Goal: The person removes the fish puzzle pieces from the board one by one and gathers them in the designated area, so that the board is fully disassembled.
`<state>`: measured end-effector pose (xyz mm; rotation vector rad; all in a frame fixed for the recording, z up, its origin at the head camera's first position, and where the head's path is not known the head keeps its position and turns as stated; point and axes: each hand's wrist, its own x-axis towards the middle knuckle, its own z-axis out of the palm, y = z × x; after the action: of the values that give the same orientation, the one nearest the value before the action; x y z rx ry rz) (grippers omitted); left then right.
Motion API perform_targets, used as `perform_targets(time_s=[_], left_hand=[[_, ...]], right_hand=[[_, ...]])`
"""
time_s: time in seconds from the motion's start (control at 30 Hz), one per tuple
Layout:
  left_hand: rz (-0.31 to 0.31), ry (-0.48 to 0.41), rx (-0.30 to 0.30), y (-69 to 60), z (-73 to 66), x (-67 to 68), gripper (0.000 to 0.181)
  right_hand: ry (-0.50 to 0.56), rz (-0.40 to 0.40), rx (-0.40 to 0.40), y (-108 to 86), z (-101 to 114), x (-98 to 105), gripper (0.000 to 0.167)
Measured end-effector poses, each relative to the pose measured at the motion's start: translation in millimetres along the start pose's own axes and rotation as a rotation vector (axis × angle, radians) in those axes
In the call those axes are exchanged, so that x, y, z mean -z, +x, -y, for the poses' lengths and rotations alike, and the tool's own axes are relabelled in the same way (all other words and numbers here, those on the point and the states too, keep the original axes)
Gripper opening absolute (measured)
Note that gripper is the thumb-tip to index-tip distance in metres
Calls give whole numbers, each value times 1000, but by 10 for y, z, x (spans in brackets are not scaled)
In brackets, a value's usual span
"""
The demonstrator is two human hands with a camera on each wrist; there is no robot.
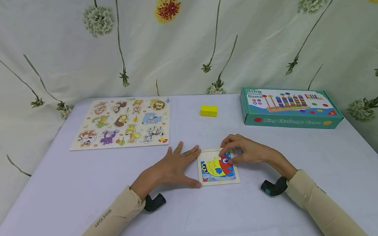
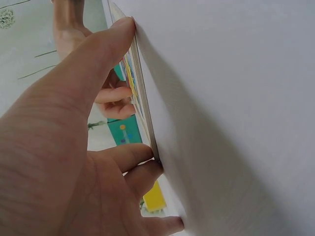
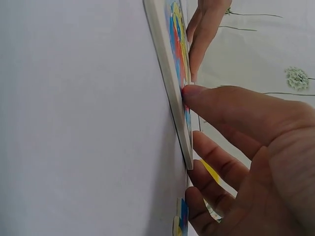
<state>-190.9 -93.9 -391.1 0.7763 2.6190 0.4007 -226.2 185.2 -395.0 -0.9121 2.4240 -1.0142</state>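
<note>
A small square jigsaw puzzle board (image 1: 211,184) with a fish picture lies on the table between the hands. Its upper left part shows bare wood. The left hand (image 1: 171,170) is spread, its thumb touching the board's near left corner and a fingertip the far left corner. Over the upper right of the picture, the right hand (image 1: 248,150) bends its thumb and index finger around a blue puzzle piece (image 1: 228,155), which they partly cover. In the right wrist view, a loose puzzle piece (image 3: 184,215) lies on the table beyond the board, near the other fingertips.
A yellow block (image 1: 208,111) sits behind the board. At the back left lies a wooden animal puzzle (image 1: 140,118); a green Ring Challenge Game box (image 1: 291,108) stands at the back right. Flower-printed cloth (image 1: 265,47) hangs behind the white-covered table (image 1: 201,225).
</note>
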Motion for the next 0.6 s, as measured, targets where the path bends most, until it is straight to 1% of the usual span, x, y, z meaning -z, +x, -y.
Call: perform_targets(time_s=[0.3, 0.6], left_hand=[[-4, -8, -13, 0, 6, 0, 99], [-3, -9, -6, -5, 4, 1, 100]], right_hand=[[-24, 0, 3, -4, -2, -12, 29], [-26, -18, 1, -12, 4, -32, 27]])
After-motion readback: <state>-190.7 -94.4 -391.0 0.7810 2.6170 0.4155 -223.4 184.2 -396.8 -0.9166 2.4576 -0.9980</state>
